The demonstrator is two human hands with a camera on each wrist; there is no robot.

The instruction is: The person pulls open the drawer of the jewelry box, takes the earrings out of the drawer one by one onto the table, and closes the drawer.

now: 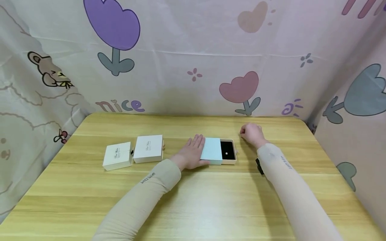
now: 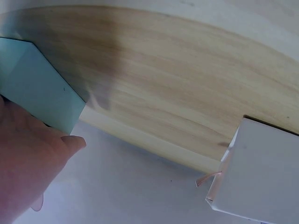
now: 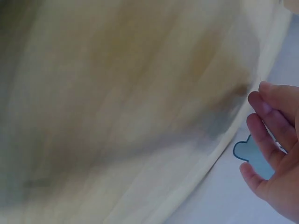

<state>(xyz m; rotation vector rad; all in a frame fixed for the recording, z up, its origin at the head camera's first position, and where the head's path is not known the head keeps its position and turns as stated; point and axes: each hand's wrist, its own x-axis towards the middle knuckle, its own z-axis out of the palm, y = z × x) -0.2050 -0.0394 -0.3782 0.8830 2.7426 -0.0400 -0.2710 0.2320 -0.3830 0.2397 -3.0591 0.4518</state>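
Note:
A light blue slide-out box [image 1: 211, 150] lies mid-table, its pale drawer [image 1: 229, 162] partly out to the right. On the drawer's black pad [image 1: 227, 147] sits a small pearl-like bead [image 1: 226, 153]. My left hand [image 1: 191, 154] presses the blue box's left end with straight fingers; the left wrist view shows this hand [image 2: 32, 163] against the box's cover [image 2: 46, 84]. Right of and behind the drawer, my right hand [image 1: 252, 134] is raised with thumb and finger together. In the right wrist view, a hair-thin sliver shows at that hand's [image 3: 278, 135] fingertips, too small to identify.
Two white boxes with printed lettering, a smaller one [image 1: 117, 156] and a larger one [image 1: 148, 148], lie at the left. A small black object [image 1: 259, 166] shows beside the right sleeve. A patterned cloth [image 1: 181, 80] hangs behind the wooden table [image 1: 217, 204].

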